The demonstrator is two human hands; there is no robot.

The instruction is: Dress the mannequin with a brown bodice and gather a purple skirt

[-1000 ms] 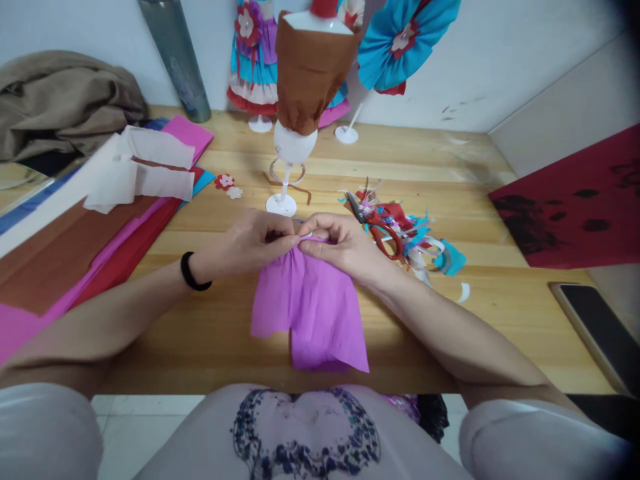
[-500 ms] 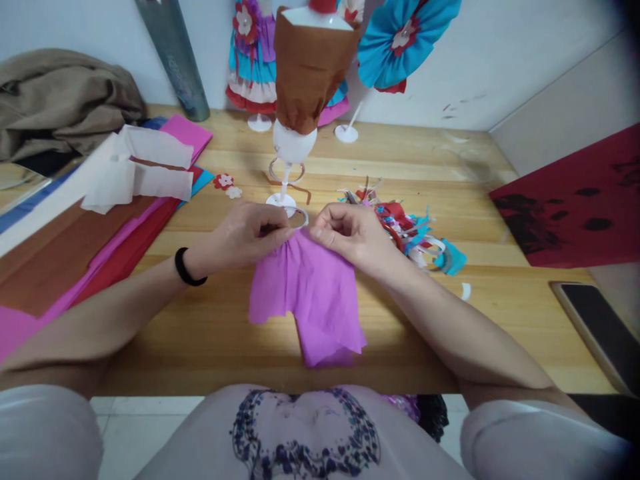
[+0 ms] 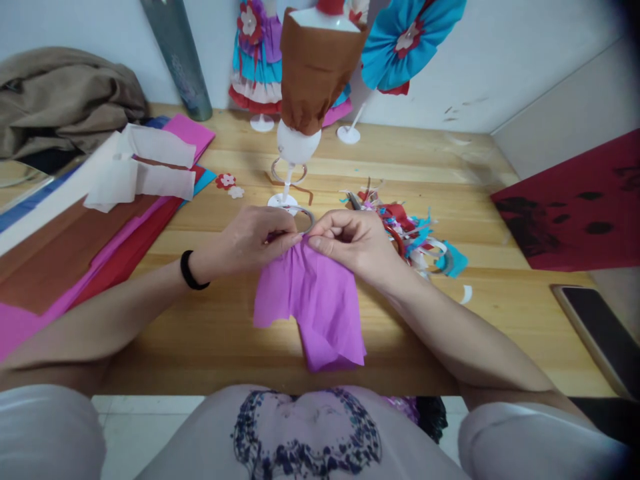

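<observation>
A piece of purple crepe paper [image 3: 320, 300] hangs in gathers from my two hands, its lower end drooping toward the table's front edge. My left hand [image 3: 255, 233] pinches the top edge of the paper, thumb against the bent fingers. Close beside it, my right hand [image 3: 350, 240] is closed on the same gathered edge. A thin pale ring [image 3: 311, 219] rises behind the fingertips at the paper's top; which hand bears it is partly hidden. Just beyond stands a white-stemmed form [image 3: 299, 143] wrapped above in brown crepe paper [image 3: 317, 77].
Crepe sheets [image 3: 75, 247] lie stacked on the left, near small paper flowers [image 3: 227, 181]. Coloured scraps [image 3: 415, 233] with scissors [image 3: 354, 200] lie right of my hands. A phone [image 3: 597, 333] rests at far right. Behind stand a bottle [image 3: 183, 67] and a blue paper fan [image 3: 400, 47].
My hands have drawn closer together, the right one now meeting the left at the gathered top edge of the purple paper. The paper is bunched slightly tighter there.
</observation>
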